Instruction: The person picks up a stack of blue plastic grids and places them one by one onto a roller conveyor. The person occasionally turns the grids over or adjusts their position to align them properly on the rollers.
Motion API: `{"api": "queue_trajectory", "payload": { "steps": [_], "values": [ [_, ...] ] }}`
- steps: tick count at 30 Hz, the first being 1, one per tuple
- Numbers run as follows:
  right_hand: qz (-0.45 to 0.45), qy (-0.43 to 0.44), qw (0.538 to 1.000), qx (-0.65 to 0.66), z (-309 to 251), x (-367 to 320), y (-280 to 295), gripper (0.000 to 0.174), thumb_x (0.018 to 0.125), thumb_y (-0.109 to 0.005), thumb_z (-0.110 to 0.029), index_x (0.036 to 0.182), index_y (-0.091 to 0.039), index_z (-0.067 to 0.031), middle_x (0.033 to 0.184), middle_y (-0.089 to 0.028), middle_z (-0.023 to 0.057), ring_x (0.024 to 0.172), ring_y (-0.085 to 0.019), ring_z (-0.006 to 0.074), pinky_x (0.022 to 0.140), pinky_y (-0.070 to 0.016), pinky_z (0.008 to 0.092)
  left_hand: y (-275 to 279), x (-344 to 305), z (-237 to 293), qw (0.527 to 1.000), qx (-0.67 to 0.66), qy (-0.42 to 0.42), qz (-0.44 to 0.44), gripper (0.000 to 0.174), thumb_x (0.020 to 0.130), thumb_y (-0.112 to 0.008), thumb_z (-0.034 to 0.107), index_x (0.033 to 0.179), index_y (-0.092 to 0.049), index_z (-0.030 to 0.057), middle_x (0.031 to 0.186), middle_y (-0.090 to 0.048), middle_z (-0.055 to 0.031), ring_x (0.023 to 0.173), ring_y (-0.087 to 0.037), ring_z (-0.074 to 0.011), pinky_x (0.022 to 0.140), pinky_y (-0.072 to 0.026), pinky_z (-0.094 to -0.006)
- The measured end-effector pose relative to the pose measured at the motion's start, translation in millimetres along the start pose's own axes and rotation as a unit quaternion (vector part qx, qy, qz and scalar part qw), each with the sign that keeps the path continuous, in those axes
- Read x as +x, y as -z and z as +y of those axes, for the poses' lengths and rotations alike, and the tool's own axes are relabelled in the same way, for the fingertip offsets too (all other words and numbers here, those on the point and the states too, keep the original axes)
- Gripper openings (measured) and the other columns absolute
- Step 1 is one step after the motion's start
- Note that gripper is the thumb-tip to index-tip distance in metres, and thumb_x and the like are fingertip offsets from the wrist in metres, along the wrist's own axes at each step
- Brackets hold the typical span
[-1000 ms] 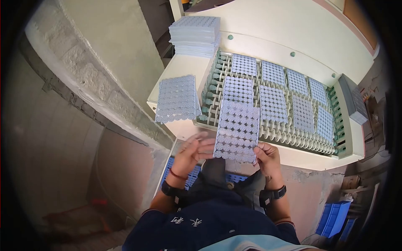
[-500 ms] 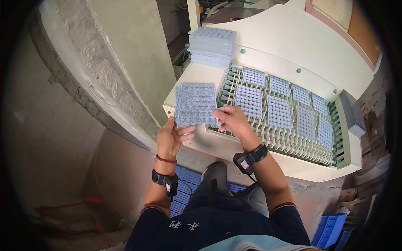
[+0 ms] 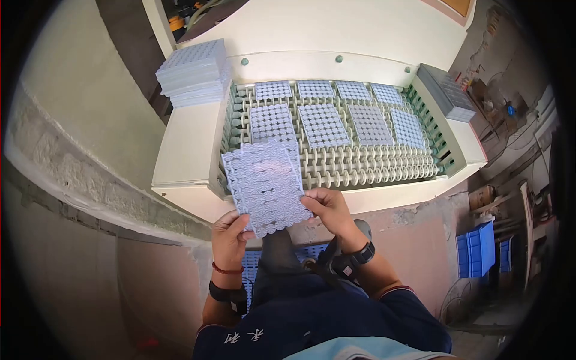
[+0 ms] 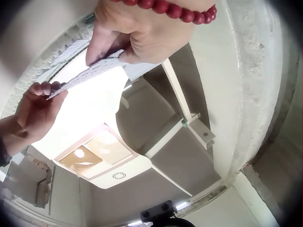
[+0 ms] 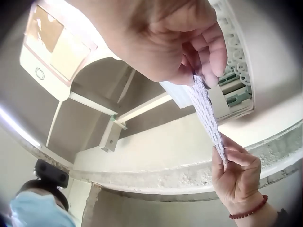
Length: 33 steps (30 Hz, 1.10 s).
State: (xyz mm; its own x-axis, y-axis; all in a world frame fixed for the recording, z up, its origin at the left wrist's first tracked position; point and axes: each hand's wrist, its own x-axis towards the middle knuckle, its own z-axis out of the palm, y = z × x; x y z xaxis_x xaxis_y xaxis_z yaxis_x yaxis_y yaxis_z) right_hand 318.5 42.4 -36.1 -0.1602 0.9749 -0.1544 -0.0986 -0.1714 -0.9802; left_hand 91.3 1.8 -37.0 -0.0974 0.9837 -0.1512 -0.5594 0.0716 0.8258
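Eight sheets (image 3: 324, 125) lie on the rollers (image 3: 360, 165), four to a row. There is one held sheet (image 3: 267, 186), possibly two overlapped. One pale pile (image 3: 192, 72) stands left and one grey stack (image 3: 447, 93) right.

matt perforated sheet (image 3: 266, 185) — glossy enamelled machine (image 3: 372, 36)

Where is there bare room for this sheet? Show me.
Bare: the white ledge left of the rollers, between the stack and the near edge; also the rollers' front strip, right of the held sheet. Crowded: the back rows, covered by sheets.
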Motion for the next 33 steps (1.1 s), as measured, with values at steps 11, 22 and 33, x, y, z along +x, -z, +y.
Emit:
{"api": "queue_trajectory", "payload": {
  "steps": [11,22,33],
  "values": [
    [0.178,-0.001,0.976,-0.126,16,-22,134,0.019,0.084,-0.062,-0.012,0.091,-0.066,0.0052,0.07,-0.063,0.0047,0.055,-0.055,0.0071,0.044,-0.0437,0.0194,-13,44,-41,0.991,0.06,0.115,-0.031,0.025,0.087,-0.057,0.009,0.102,-0.056,-0.0114,0.085,-0.064,-0.0162,0.069,-0.067,-0.0251,0.055,-0.059,-0.0326],
    [0.311,0.036,0.923,-0.223,9,-29,232,0.021,0.083,-0.063,-0.014,0.09,-0.066,0.0054,0.066,-0.061,0.0042,0.048,-0.051,0.0082,0.039,-0.0416,0.0213,-29,27,-33,0.658,0.672,-0.326,0.092,0.043,0.079,-0.068,0.029,0.108,-0.055,0.0002,0.107,-0.059,-0.0178,0.095,-0.06,-0.0321,0.075,-0.0513,-0.04],
    [0.045,0.373,0.747,-0.549,-16,1,99,0.036,0.068,-0.071,-0.016,0.102,-0.062,-0.0068,0.114,-0.057,0.0106,0.108,-0.053,0.0285,0.092,-0.0413,0.041,-25,62,-25,0.5,0.763,-0.37,-0.179,0.04,0.08,-0.064,0.025,0.117,-0.056,0.0122,0.126,-0.049,-0.0149,0.12,-0.045,-0.0302,0.099,-0.0328,-0.0512]
  ]
}}
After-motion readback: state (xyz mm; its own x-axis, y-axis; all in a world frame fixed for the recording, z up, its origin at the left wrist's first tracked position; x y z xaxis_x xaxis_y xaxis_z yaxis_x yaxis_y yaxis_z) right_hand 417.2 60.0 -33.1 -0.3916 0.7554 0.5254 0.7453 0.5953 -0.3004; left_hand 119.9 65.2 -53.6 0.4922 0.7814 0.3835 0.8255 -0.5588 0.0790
